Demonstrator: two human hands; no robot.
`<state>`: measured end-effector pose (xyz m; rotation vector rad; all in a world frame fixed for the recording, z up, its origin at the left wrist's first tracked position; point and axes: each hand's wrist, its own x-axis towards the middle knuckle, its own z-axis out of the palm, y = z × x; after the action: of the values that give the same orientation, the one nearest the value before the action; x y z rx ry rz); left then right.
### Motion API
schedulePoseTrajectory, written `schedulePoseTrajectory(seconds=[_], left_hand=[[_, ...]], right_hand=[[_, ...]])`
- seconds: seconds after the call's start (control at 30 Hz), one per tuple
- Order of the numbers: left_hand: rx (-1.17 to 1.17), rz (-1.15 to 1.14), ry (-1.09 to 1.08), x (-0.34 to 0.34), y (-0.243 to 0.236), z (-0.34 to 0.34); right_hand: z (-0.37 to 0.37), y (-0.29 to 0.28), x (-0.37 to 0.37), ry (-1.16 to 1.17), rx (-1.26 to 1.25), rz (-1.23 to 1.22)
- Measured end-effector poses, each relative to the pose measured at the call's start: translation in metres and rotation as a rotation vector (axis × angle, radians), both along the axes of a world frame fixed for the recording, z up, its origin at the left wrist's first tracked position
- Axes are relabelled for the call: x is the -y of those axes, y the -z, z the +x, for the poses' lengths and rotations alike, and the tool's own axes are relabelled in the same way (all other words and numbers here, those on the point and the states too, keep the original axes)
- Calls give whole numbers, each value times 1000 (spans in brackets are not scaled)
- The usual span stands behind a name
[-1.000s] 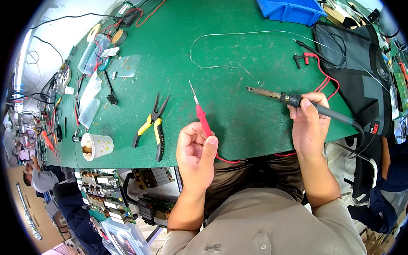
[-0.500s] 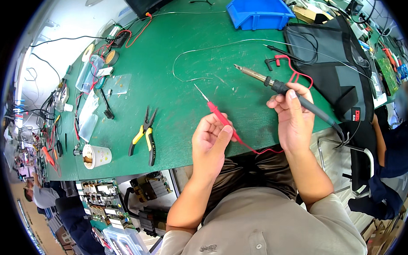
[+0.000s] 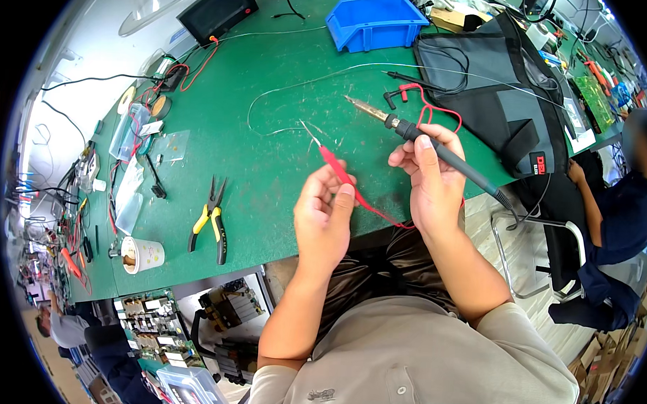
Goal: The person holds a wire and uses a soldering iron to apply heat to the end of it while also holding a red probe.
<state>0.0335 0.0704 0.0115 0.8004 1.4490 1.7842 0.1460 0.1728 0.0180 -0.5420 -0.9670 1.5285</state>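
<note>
My left hand (image 3: 321, 216) grips a red test probe (image 3: 333, 165) whose thin metal tip points up and forward; its red lead runs down to the right. My right hand (image 3: 434, 184) is closed on a soldering iron (image 3: 459, 164), its tip aimed up and left, a little apart from the probe's tip. Yellow-and-black needle-nose pliers (image 3: 221, 235) lie left of my hands, near a paper cup (image 3: 148, 255). A thin wire (image 3: 250, 107) loops across the green table (image 3: 261, 150) beyond both tips.
A blue bin (image 3: 372, 29), black screen (image 3: 216, 14) and grey-black tool bag (image 3: 518, 123) are at the back and right. Cables and plastic packs line the left. People sit at the far right (image 3: 622, 212) and lower left (image 3: 63, 321). Circuit boards (image 3: 148, 324) lie below the left edge.
My right hand and the iron have shifted left and slightly up in view. The probe in my left hand is raised and tilted further left. The view has also turned a little.
</note>
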Motion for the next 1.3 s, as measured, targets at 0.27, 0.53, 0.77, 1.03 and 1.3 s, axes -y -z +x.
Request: schedulePoseTrajectory(seconds=[0.27,0.53,0.77,1.03,1.3], left_hand=[[-688,-113,-198,9,6,-25],[-1102,-118,56,14,-12,-41],[-1521,-160,132,10,-18,-47],[-1701,-197,79,-34,-7,4],[-1611,-322,69,-30,5,27]], right_hand=[[-7,8,-1,-24,-48,-81],[-1,13,-7,-25,-11,-72],[5,7,-15,-32,-78,-99],[7,-22,-24,5,-38,-31],[-18,1,-21,-60,-22,-88]])
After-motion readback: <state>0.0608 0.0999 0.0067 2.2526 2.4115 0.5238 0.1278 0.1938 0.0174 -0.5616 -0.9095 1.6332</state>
